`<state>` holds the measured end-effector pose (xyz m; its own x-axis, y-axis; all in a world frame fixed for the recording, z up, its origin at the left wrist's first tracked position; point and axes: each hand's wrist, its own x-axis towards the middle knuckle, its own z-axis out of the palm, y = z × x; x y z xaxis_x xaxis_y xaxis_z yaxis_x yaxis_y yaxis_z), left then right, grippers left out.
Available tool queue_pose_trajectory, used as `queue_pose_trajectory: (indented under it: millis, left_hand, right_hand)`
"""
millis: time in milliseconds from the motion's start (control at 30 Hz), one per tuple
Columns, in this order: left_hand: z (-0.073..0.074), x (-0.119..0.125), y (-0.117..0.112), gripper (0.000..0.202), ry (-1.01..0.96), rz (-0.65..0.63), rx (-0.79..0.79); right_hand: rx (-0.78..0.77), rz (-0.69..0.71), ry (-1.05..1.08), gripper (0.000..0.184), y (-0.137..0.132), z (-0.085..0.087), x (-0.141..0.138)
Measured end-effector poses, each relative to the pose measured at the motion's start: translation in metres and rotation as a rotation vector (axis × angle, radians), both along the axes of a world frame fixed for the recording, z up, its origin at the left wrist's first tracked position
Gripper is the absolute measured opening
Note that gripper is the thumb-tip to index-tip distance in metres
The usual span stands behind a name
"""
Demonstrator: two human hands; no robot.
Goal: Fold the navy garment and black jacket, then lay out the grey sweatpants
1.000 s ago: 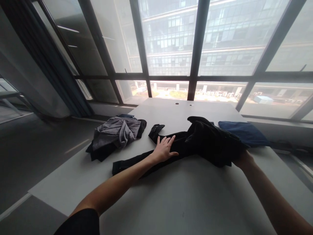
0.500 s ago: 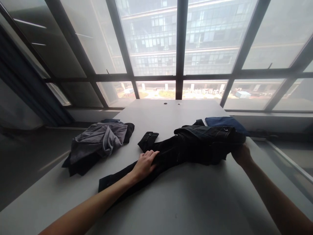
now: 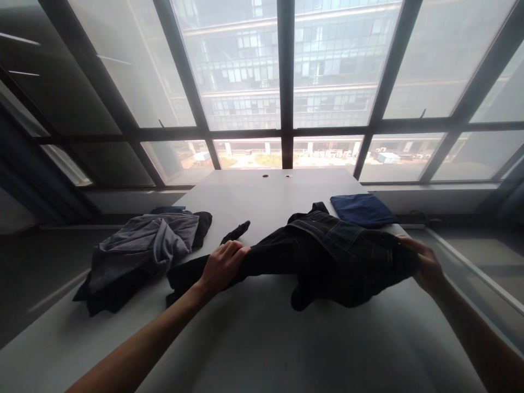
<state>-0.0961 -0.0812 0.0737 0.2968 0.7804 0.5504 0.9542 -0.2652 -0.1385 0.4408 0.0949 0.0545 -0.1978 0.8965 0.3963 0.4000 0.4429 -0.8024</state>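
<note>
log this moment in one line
left hand: gripping black garment; right hand: gripping its right end; grey clothing: left; folded blue cloth: right

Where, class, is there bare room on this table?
Beyond the dark denim garment, between the clothing pile and folded blue cloth; also the white table on the garment's near side. Crowded: the middle, where the left hand and right hand hold the garment.
</note>
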Motion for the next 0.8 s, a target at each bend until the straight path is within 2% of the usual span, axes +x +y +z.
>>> queue_pose_trajectory:
  millis: [100,133,167,233,267,333,367,400,467,567,633,700,800]
  left_hand:
    - [0.000,0.006,0.001,0.023,0.037,-0.082,0.117]
    - [-0.001,0.007,0.001,0.023,0.042,-0.095,0.137]
    - [-0.002,0.008,0.002,0.023,0.043,-0.098,0.148]
    - [-0.004,0.009,0.002,0.023,0.035,-0.092,0.163]
    - [-0.005,0.010,0.002,0.023,0.031,-0.085,0.166]
    - [-0.007,0.010,0.003,0.023,0.027,-0.073,0.163]
    - [-0.007,0.009,0.003,0.023,0.027,-0.069,0.157]
    - [-0.008,0.009,0.004,0.023,0.026,-0.066,0.150]
    - [-0.009,0.007,0.005,0.022,0.024,-0.058,0.139]
    - [-0.011,0.004,0.005,0.021,0.013,-0.043,0.131]
    - [-0.012,0.002,0.005,0.020,0.004,-0.036,0.134]
    - [-0.013,0.000,0.005,0.020,-0.002,-0.027,0.144]
    - [-0.013,-0.002,0.005,0.021,-0.007,-0.011,0.152]
  right_hand:
    - [-0.481,0.348,-0.028,0.049,-0.003,0.023,0.038]
    - [-0.570,0.420,-0.088,0.050,-0.006,0.033,0.047]
    - [-0.572,0.432,-0.167,0.047,-0.010,0.043,0.050]
    - [-0.380,0.343,-0.347,0.043,-0.023,0.062,0.038]
    - [-0.212,0.223,-0.415,0.041,-0.033,0.070,0.023]
    - [0.033,0.039,-0.506,0.045,-0.062,0.081,-0.023]
    - [0.144,0.005,-0.513,0.046,-0.080,0.083,-0.049]
    - [0.246,0.011,-0.497,0.046,-0.100,0.084,-0.077]
    - [0.370,0.115,-0.536,0.053,-0.139,0.076,-0.126]
    - [0.507,0.213,-0.636,0.096,-0.176,0.049,-0.178]
    - [0.557,0.167,-0.695,0.106,-0.178,0.030,-0.193]
    - [0.550,0.104,-0.723,0.096,-0.167,0.018,-0.195]
    - [0.467,0.106,-0.617,0.076,-0.142,0.023,-0.175]
